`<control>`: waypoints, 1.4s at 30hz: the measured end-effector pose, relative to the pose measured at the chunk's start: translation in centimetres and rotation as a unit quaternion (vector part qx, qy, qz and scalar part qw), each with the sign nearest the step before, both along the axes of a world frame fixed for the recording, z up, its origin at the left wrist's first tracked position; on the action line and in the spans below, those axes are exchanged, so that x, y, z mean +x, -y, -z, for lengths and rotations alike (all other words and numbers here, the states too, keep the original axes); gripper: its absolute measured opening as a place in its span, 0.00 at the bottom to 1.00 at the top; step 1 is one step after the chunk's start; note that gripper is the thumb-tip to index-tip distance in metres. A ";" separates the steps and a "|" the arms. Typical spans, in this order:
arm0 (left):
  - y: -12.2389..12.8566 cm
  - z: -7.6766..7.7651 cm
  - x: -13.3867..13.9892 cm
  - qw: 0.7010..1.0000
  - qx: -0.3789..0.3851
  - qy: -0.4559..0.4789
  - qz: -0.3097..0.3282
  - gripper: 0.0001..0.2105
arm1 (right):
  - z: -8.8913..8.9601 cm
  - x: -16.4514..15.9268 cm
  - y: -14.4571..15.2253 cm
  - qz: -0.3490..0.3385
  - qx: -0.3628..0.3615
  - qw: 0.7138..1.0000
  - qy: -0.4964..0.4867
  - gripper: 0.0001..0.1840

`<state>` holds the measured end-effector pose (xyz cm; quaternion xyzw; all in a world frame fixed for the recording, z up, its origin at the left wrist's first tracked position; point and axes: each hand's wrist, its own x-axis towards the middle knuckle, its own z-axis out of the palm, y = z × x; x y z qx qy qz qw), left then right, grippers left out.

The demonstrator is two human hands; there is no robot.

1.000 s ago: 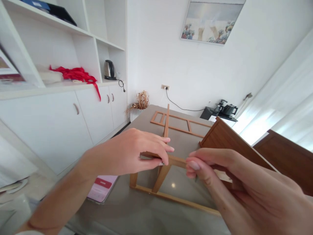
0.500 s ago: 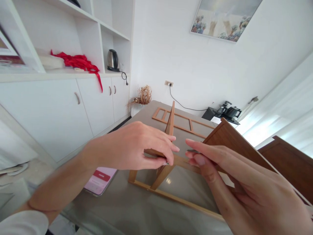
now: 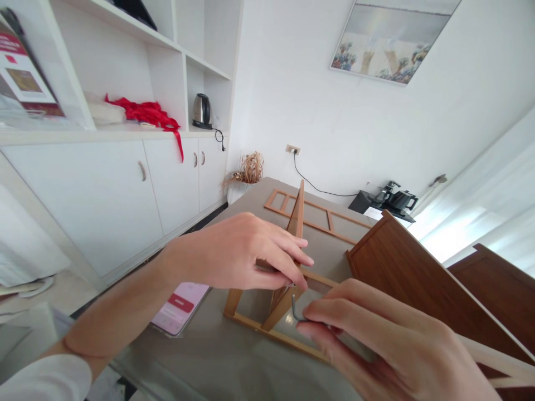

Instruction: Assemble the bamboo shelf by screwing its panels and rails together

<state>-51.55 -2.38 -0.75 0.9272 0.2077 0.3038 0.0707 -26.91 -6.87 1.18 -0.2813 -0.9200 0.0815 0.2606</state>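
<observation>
My left hand (image 3: 254, 253) is closed at the wooden frame (image 3: 288, 303). Its thumb and index finger pinch a small metal fastener (image 3: 292, 285), mostly hidden by the fingertips. The other fingers reach over the upright wooden panel (image 3: 297, 214), which stands across the frame. Between the thumb and fingers of my right hand (image 3: 384, 334) is a hex key (image 3: 294, 312), its short bent end pointing up. That tip is just below and beside my left fingertips, and I see a small gap between them.
A phone (image 3: 180, 307) lies on the grey tabletop (image 3: 234, 356) beside my left forearm. Farther back is a flat ladder-like wooden frame (image 3: 330, 221). Brown wooden panels (image 3: 401, 267) stand at the right. Black kettle equipment (image 3: 399, 200) is behind them, and white cabinets (image 3: 83, 195) line the left.
My right hand has moved left and down, and the hex key's bent end now points up near my left fingertips. My left hand keeps its pinch at the frame. The view has shifted slightly.
</observation>
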 end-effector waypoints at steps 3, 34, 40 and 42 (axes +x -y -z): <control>0.1 -0.1 0.1 1.000 0.005 -0.005 -0.004 0.10 | 0.4 -0.1 -0.4 0.014 -0.015 1.000 -0.008 0.05; 0.0 0.1 -0.1 1.000 0.022 -0.007 -0.005 0.11 | 2.7 -1.1 -0.4 0.068 0.017 0.991 0.116 0.16; 0.0 0.2 0.0 1.000 0.019 0.000 -0.005 0.12 | 3.0 -1.9 -0.7 0.077 0.011 0.990 0.115 0.15; 0.0 0.2 0.0 1.000 0.019 -0.004 -0.005 0.12 | 2.9 -1.9 -0.7 0.076 -0.003 0.989 0.124 0.13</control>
